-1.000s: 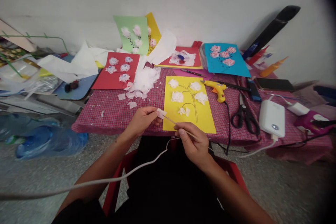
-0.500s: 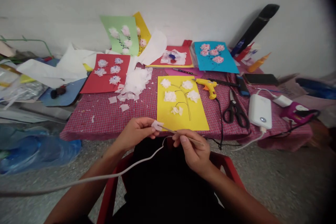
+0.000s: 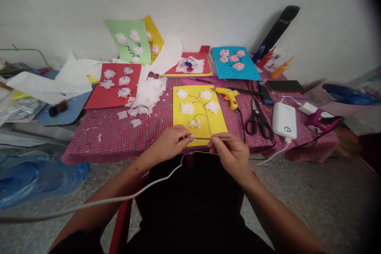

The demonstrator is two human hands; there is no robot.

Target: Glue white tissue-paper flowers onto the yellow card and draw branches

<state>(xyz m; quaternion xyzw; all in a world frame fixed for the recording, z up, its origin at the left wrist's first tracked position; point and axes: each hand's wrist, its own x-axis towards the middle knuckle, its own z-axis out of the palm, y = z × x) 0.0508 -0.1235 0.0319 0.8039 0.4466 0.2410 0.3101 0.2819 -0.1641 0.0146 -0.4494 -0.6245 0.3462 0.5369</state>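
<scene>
My left hand (image 3: pixel 175 141) pinches a small piece of white tissue paper (image 3: pixel 192 137) around the tip of a thin stick (image 3: pixel 203 139). The stick's other end lies between the thumb and fingers of my right hand (image 3: pixel 230 151). Both hands are over the near edge of a yellow sheet (image 3: pixel 176 121), which bears a drawn branching stem and several white paper puffs (image 3: pixel 187 108). A heap of cut tissue squares (image 3: pixel 149 93) lies left of the sheet. To its right rests a yellow glue gun (image 3: pixel 230 97).
Black-handled scissors (image 3: pixel 258 121) and a white power bank (image 3: pixel 284 119) lie at the right. A red card (image 3: pixel 97 95), a green card (image 3: pixel 119 27) and a blue card (image 3: pixel 247 67) carry paper flowers. A white cable (image 3: pixel 143 190) crosses in front of me.
My left hand has moved right and its fingers have closed the tissue piece around the stick's tip. My right hand has shifted slightly right and up with the stick.
</scene>
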